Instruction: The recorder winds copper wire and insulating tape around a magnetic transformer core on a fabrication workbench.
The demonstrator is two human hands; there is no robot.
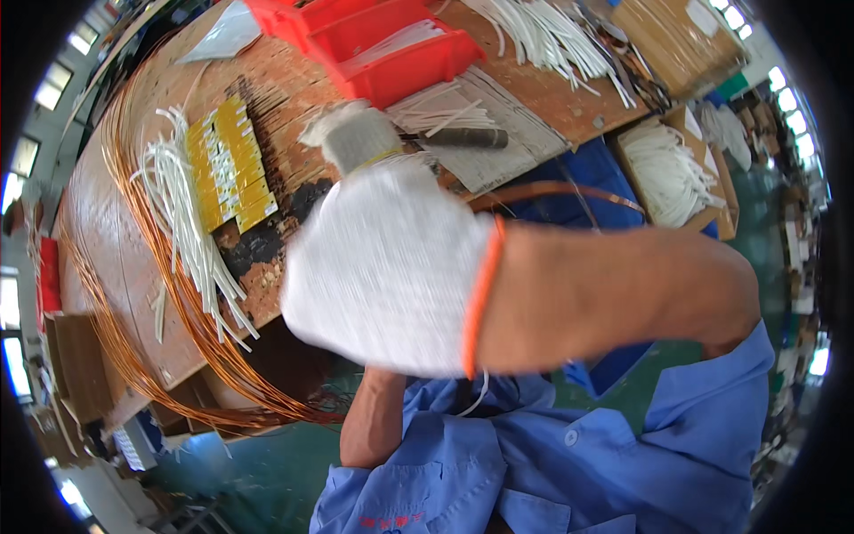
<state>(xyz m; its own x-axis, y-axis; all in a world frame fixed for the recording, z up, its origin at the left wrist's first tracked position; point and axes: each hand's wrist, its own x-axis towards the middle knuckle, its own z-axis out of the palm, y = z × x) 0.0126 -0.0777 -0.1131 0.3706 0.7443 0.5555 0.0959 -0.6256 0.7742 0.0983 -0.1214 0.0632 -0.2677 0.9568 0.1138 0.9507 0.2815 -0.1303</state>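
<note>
My right hand (pixel 382 267), in a white knitted glove with an orange cuff, is raised close to the camera and smeared by motion. Its fingers cannot be made out. Just beyond it sits a greyish-white block-like thing (pixel 360 138) whose kind I cannot tell. Beside that lies a dark cylindrical handle (pixel 464 138). My left forearm (pixel 374 418) reaches up behind the right glove, which hides my left hand. On the table to the left are a yellow sheet with white patches (pixel 229 165), a bunch of white tubes (pixel 182 205) and long copper wires (pixel 182 311).
Red bins (pixel 409 67) stand at the table's far side, one with white strips inside. More white tubes (pixel 543 36) lie far right, near a cardboard box (pixel 680 40). An open carton (pixel 722 191) of white tubes stands right. The wooden table's edge (pixel 191 369) curves at left.
</note>
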